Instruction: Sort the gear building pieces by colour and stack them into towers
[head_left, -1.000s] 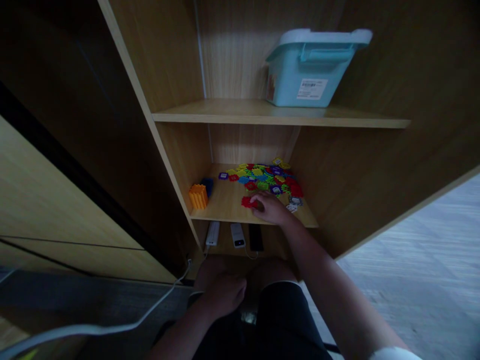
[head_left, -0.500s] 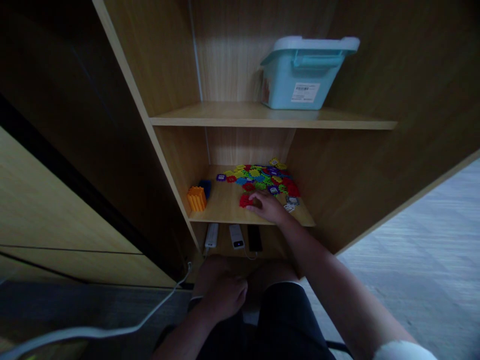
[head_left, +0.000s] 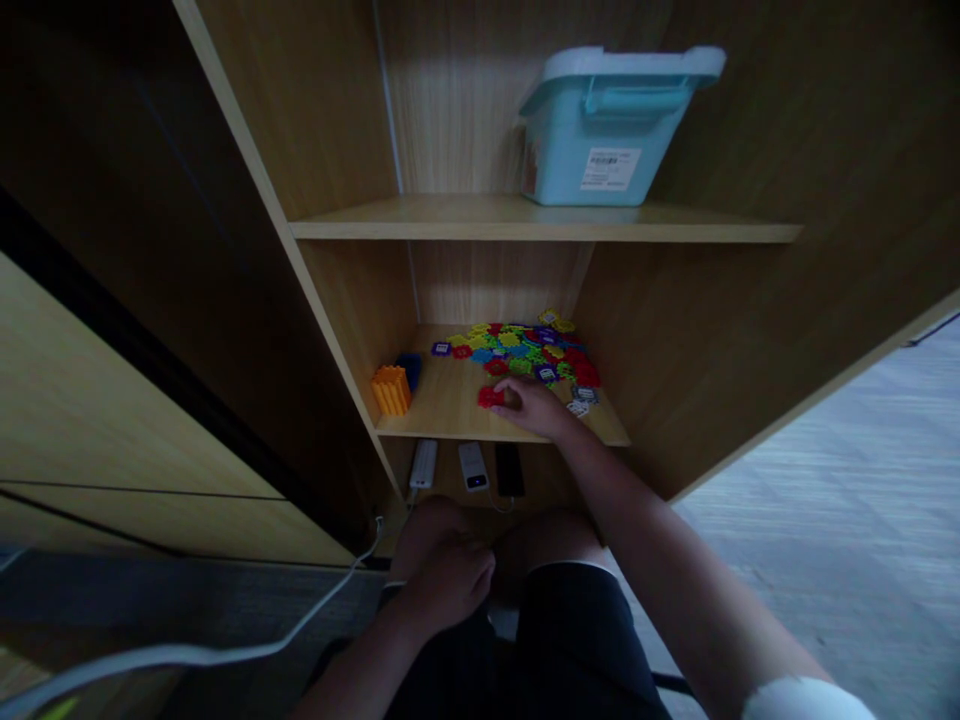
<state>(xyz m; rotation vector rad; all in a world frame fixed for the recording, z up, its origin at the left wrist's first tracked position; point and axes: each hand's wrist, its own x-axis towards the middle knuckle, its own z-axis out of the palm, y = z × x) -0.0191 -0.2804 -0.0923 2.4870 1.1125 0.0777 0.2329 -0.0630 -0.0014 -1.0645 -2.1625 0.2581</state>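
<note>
The right hand (head_left: 536,408) has its grip on a red piece (head_left: 490,397), with the thumb and fingers pinching its edge. The red piece is near the front of the middle shelf (head_left: 442,405). Just behind it is a big pile (head_left: 517,345) of red, yellow, green, blue and purple bits. An orange block (head_left: 392,390) stands at the left end, with a blue block (head_left: 410,370) close behind it. The left hand (head_left: 454,582) is curled up in a loose fist by the left knee (head_left: 431,525). I cannot tell if anything is inside it.
</note>
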